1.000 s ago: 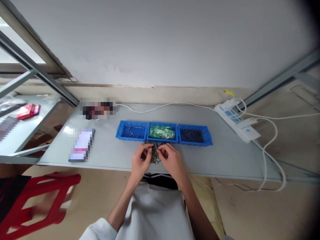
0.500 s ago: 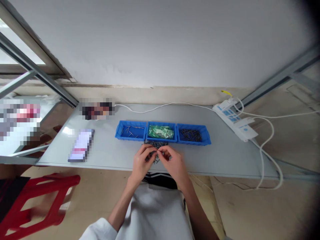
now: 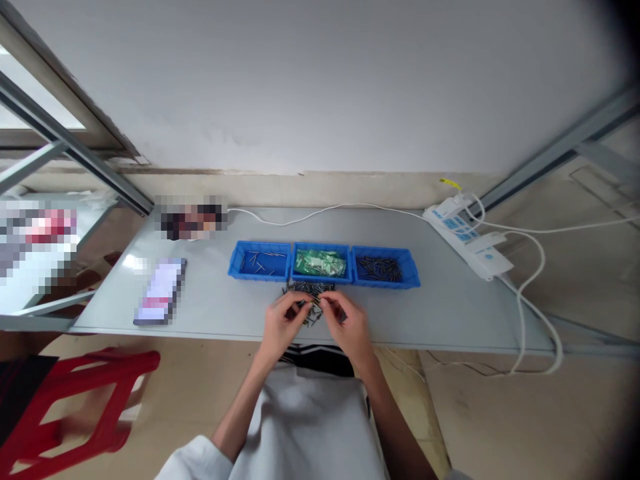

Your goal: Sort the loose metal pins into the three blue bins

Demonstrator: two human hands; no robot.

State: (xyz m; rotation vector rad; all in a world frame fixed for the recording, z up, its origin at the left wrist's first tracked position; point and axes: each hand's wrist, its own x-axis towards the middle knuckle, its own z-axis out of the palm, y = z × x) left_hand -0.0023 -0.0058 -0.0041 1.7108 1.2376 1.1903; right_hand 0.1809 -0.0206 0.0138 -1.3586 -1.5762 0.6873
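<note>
My left hand and my right hand face each other low over the grey table, thumb and fingertips pinched on both. Whatever lies between the fingertips is too small to make out. Right under and behind the fingers is a loose pile of dark, thin screw-like pieces, partly covered by the hands. Just beyond it three blue bins stand in a row. A few silver pin-like pieces lie in the left bin. Green-and-clear packets fill the middle one, and many dark screw-like pieces the right one.
On the table's left lies a phone, blurred out, with another blurred item behind it. A white power strip with cables sits at the right. A red stool stands below left. Metal posts frame both sides.
My fingertips have moved slightly apart, baring more of the pile between them. The bins and other things stay in place; the view has shifted a little.
</note>
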